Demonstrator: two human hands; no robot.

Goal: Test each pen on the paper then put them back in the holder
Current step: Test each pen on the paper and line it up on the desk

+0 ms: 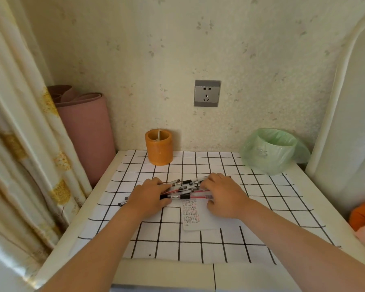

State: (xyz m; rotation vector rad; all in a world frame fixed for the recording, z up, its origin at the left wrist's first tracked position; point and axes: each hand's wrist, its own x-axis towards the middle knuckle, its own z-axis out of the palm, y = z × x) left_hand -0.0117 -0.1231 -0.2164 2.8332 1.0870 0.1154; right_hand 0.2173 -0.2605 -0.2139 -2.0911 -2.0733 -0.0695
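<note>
Pens (187, 187): loose pile mid-cloth, lying mostly L–R and crossing each other. Clear barrels, black caps/grips, several w/ red refills showing. Two tips stick out past your L wrist.
Left hand (150, 197): your palm is down on the pile's L end. Fingers near straight, close together, laid flat over the barrels; thumb on the near side by a black-capped pen.
Right hand (223, 197): it's over the pile's R end. Fingers bent down over the far side, thumb on the near side, so you cup the pens between them.
Paper (193, 216): small white sheet just nearer you than the pile, top edge under the pens, R edge under your thumb. Rows of black + red scribbles.
Holder (159, 147): orange cylinder, upright at the cloth's back edge, well apart from the pile. Pale strip inside; can't tell what it is.
Cloth (198, 243): white w/ black grid, covers most of the table.
Bin (272, 150): back R corner, green bag liner.
Socket (207, 93): grey, on the wall above.
Mat (86, 127): pink roll, standing L of the table.
</note>
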